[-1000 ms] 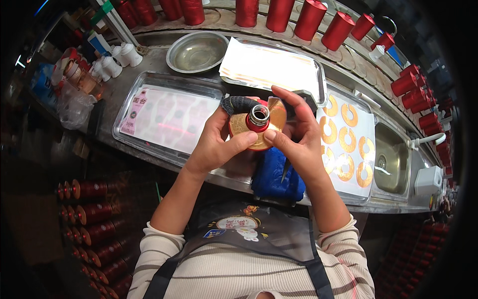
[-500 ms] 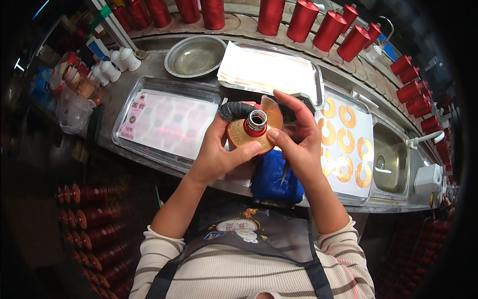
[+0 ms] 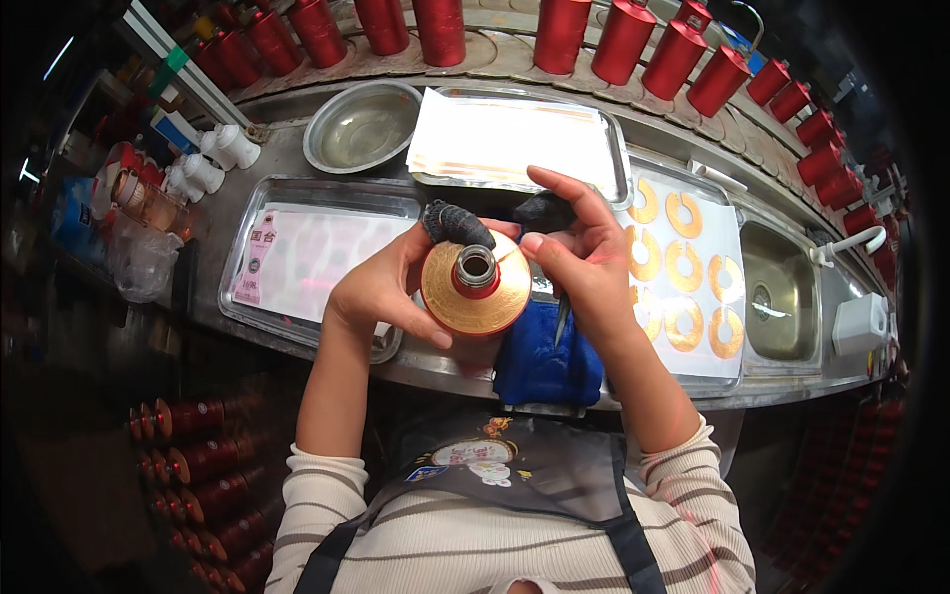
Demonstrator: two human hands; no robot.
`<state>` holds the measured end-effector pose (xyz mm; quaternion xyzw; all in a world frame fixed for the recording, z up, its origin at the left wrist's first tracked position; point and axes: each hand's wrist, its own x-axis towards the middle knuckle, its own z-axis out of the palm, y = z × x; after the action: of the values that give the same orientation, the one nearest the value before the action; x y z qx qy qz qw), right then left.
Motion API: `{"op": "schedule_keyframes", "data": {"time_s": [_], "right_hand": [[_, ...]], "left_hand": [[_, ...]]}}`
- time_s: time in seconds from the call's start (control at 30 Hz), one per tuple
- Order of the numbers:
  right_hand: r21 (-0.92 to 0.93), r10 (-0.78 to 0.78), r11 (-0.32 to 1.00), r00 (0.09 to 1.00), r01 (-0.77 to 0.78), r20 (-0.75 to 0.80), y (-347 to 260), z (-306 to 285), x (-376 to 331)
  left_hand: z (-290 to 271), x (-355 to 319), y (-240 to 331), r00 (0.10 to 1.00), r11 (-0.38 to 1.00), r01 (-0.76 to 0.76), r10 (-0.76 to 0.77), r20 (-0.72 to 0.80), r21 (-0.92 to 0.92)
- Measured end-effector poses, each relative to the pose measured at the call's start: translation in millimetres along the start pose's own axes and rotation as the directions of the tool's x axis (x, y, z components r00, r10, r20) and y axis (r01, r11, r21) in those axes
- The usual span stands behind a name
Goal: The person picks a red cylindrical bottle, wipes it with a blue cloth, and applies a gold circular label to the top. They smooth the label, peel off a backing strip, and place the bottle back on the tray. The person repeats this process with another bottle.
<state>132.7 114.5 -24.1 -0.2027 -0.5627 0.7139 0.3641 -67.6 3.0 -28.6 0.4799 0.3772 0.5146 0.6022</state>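
Note:
My left hand (image 3: pixel 381 287) is closed around a red bottle (image 3: pixel 484 293) with an uncapped metal-coloured neck. A gold ring-shaped label lies flat round the neck on its top, with a narrow slit towards the right. A dark cover sleeves a left finger, which presses beside the neck. My right hand (image 3: pixel 584 262) has its thumb at the label's right edge and its index finger raised. Out from under its palm points a thin dark pointed tool (image 3: pixel 562 322), perhaps tweezers; its other end is hidden. Below the bottle lies a folded blue cloth (image 3: pixel 547 361).
Gold ring labels on a white sheet (image 3: pixel 683 282) lie at right, beside a sink (image 3: pixel 777 297). Trays hold pink labels (image 3: pixel 336 262) at left and white sheets (image 3: pixel 515 139) behind. A metal bowl (image 3: pixel 361 129) stands near red bottles (image 3: pixel 559 35) on a conveyor.
The gold label's lifted flap now lies down on the bottle's top. My left hand and the bottle have shifted left, and the right thumb has drawn back to the label's edge.

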Motion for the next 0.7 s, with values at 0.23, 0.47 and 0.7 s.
{"op": "schedule_keyframes", "data": {"time_s": [0.23,0.47,0.7], "right_hand": [[-0.142,0.176,0.974,0.984,-0.174,0.005,-15.2,4.3,-17.6],[-0.057,0.348,0.937,0.930,-0.344,0.121,-11.7,7.0,-6.9],[-0.324,0.263,0.922,0.957,-0.213,0.120,-11.5,1.5,-20.5]], "left_hand": [[26.8,-17.4,-10.5,0.896,0.983,-0.183,0.158,-0.414,-0.021],[38.5,-19.5,-7.4,0.895,0.990,-0.135,0.138,-0.424,0.037],[53.4,-17.7,-2.5,0.869,0.994,-0.047,0.090,-0.486,0.100]]}}
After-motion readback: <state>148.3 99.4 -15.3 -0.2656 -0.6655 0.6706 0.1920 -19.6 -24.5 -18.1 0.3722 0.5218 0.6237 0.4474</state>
